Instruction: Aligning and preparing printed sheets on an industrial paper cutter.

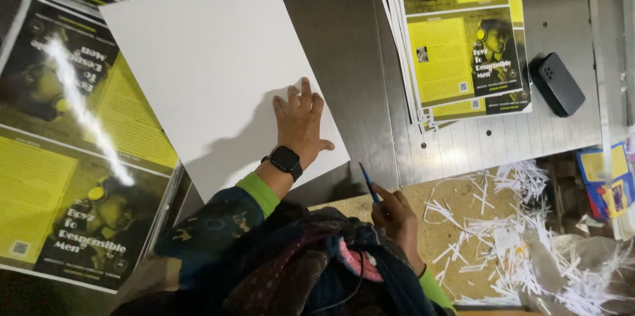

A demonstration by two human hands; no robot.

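1. Pressing left hand [299,121], fingers spread flat, on white sheet [211,71] lying atop dark table [344,45].
2. Pinching blue pen [369,185] in closed right hand [395,213].
3. Judging sheet light, stiff, slippery; gripping best along edges.

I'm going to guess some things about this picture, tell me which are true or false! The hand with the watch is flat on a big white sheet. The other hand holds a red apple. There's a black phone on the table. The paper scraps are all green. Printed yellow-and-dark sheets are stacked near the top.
1. The left hand, wearing a black watch, lies flat on the white sheet. True.
2. The right hand holds a red apple. False: it holds a thin blue pen.
3. A black phone lies on the table. True.
4. The paper scraps are all green. False: they are white strips.
5. Printed yellow-and-dark sheets are stacked near the top. True.
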